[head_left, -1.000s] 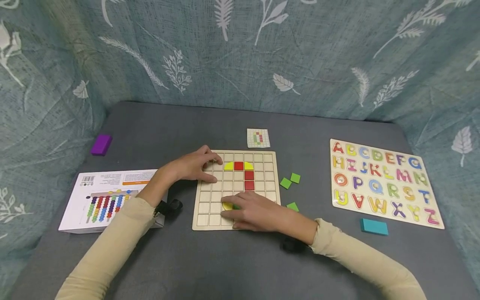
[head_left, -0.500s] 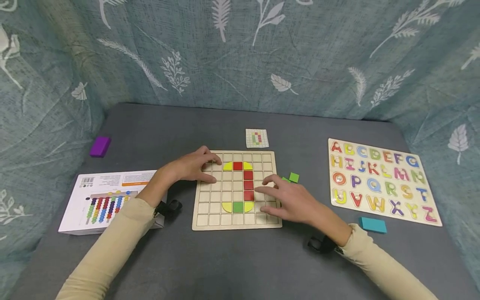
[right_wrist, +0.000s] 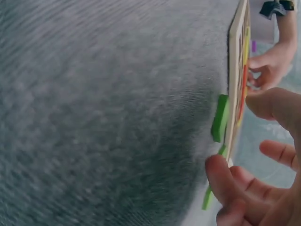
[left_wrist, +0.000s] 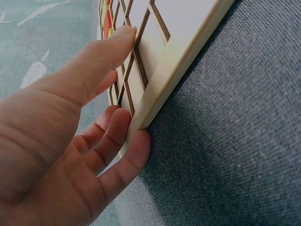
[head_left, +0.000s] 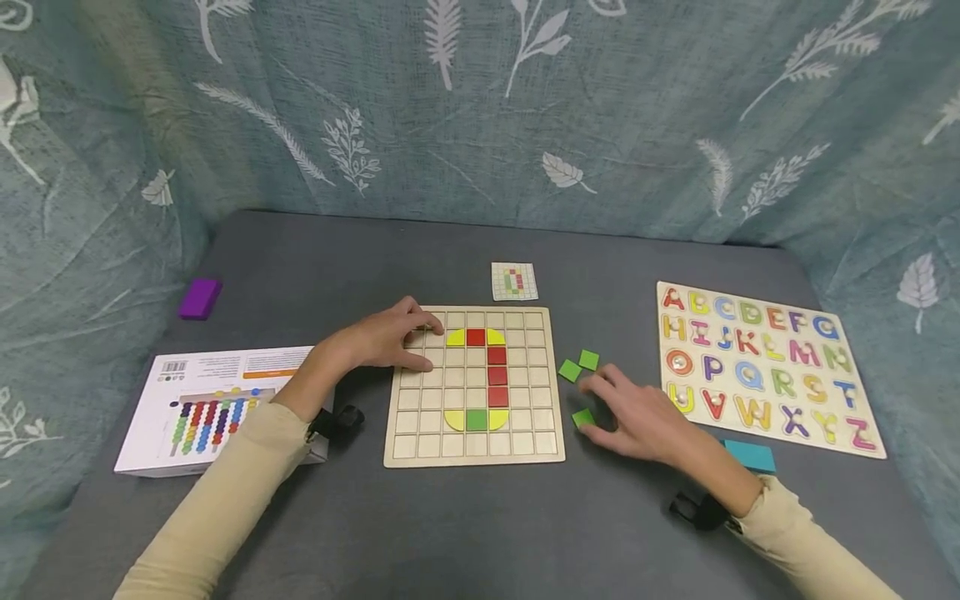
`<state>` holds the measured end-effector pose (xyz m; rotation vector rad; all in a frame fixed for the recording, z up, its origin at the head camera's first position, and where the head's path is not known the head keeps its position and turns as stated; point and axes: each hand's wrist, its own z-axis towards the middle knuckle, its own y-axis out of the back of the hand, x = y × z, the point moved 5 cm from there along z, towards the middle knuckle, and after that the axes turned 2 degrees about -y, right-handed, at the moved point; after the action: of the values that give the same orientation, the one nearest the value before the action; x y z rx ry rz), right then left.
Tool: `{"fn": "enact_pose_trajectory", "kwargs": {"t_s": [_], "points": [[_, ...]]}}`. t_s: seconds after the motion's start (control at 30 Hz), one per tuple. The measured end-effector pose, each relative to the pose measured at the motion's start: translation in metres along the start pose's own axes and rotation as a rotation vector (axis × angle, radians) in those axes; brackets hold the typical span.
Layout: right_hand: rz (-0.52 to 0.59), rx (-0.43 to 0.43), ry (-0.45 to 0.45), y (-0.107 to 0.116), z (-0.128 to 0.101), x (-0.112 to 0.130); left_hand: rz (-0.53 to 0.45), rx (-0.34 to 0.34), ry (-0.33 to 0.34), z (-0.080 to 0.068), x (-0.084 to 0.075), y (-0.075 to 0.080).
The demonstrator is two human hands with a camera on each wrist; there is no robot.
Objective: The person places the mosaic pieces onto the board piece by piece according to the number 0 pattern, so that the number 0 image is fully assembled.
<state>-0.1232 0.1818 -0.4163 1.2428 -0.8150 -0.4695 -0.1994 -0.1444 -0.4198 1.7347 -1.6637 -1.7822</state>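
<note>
Green tile (head_left: 584, 417) lies on the grey cloth just right of the grid board (head_left: 474, 450). Right hand (head_left: 637, 419) has left the board since the earlier frame and now touches this tile, fingers loosely spread. Fetching step; next calls for a pinch. Left hand (head_left: 382, 337) stays flat, steadying the board.

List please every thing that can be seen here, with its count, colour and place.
grid board: 1, pale wood, table centre
tiles in board: 8; 4 red, 3 yellow, 1 green
loose tiles: 3, green, right of board
pattern card: 1, white, behind board
alphabet puzzle: 1, multicoloured, far right
teal block: 1, before the puzzle
purple block: 1, far left
box: 1, white, left
table: 1, grey
left hand: on board's left edge
right hand: by nearest loose tile
</note>
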Motion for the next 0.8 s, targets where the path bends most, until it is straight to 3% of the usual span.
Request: {"fn": "enact_pose_trajectory", "kwargs": {"t_s": [0.23,0.4,0.8], "points": [[0.244,0.177,-0.02,-0.014,0.003,-0.011,-0.008,0.002,-0.008,0.0,0.001,-0.001],[0.288,0.266,-0.011,-0.019,0.006,-0.014,-0.008,-0.005,-0.001,0.001,0.002,0.0],[0.448,0.268,0.083,-0.025,0.007,-0.024,-0.014,0.0,0.002,0.002,0.002,0.0]]}}
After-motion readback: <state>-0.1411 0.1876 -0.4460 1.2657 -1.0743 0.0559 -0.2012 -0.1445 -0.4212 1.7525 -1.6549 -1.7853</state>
